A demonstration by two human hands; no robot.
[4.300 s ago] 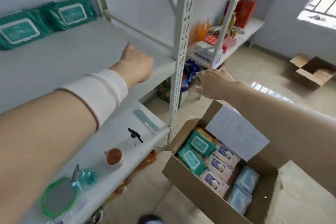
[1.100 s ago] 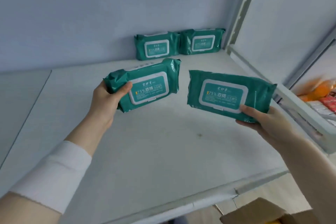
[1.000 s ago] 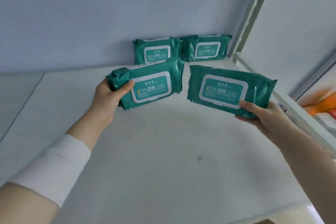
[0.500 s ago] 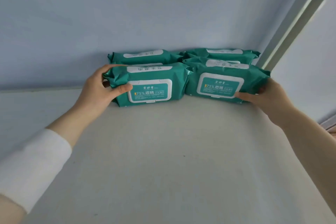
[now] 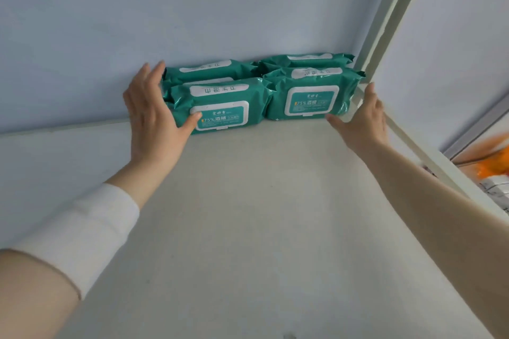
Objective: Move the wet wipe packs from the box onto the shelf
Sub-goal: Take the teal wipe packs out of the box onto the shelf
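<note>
Fingers (image 5: 150, 74) of the left hand (image 5: 154, 118) lie straight against the left end of four green wet wipe packs (image 5: 223, 107) with white flaps, in the far right corner of the shelf (image 5: 248, 228); the right hand (image 5: 363, 118), fingers straight, rests at their right end.

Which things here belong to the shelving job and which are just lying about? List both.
Job: front left pack, front right pack, back left pack, back right pack, shelf, left hand, right hand.
Lying about: blurred orange goods at far right, upright post.
</note>
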